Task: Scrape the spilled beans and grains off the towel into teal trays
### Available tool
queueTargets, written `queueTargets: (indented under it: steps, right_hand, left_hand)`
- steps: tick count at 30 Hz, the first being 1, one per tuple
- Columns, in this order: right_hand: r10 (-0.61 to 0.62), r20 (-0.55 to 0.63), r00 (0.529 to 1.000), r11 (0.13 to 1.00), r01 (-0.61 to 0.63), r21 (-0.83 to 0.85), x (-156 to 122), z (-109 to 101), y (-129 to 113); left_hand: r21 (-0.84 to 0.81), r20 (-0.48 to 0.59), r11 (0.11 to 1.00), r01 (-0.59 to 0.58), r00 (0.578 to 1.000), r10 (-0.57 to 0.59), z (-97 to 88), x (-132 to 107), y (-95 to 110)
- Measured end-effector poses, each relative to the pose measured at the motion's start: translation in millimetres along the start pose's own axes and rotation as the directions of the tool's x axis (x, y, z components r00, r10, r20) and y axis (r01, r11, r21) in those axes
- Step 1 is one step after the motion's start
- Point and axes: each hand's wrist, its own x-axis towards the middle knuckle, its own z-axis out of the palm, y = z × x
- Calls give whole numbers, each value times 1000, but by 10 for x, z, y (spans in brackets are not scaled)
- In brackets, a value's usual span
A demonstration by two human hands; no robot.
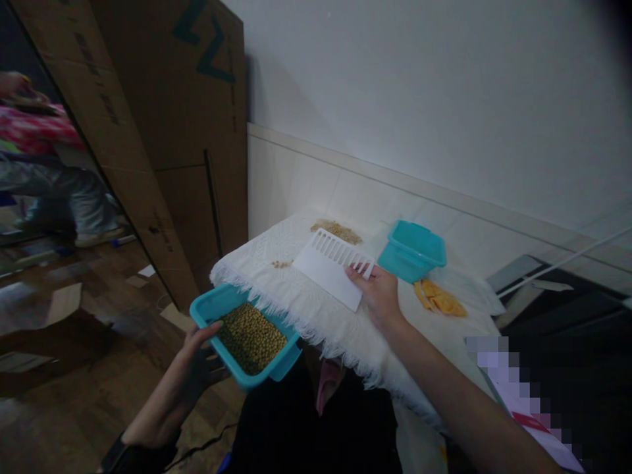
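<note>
My left hand (197, 359) grips the near left rim of a teal plastic bin (287, 364), thumb over the edge. The bin sits at the table's front edge, partly below the fringed cloth, and holds many small yellow-green beans (254, 337). In my right hand (378, 293) is a flat white plastic scoop (326, 271) with a row of slots along its far edge, pinched at its right end above the cloth. Just beyond it lies a pile of pale grains (338, 230). A few loose grains (281, 264) are scattered to its left.
A white fringed tablecloth (266, 253) covers the table against the wall. Another teal bin (409, 260) stands at the back right, beside a crumpled orange-yellow item (439, 299). A tall cardboard box (197, 118) rises on the left. A seated person (44, 158) is beyond it.
</note>
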Motion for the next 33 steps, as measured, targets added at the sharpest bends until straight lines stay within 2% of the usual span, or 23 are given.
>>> queueTargets:
  steps: [3, 7, 12, 21, 33]
  right_hand:
    - [-48, -7, 999, 999, 48, 3, 146, 87, -61]
    - [-137, -9, 990, 986, 136, -94, 323, 244, -20]
    - [-127, 74, 989, 966, 140, -219, 324, 315, 93]
    - [-135, 139, 981, 978, 154, -139, 212, 358, 22]
    - [-125, 137, 983, 985, 139, -100, 199, 514, 32]
  left_hand:
    - [3, 4, 1000, 0, 1000, 0, -2, 7, -9]
    - [8, 5, 1000, -11, 1000, 11, -9, 14, -28]
    - [-5, 19, 1000, -16, 1000, 16, -14, -1, -40]
    - [-10, 19, 1000, -1, 1000, 1, 10, -51, -2]
    - [-25, 33, 1000, 3, 999, -2, 14, -80, 26]
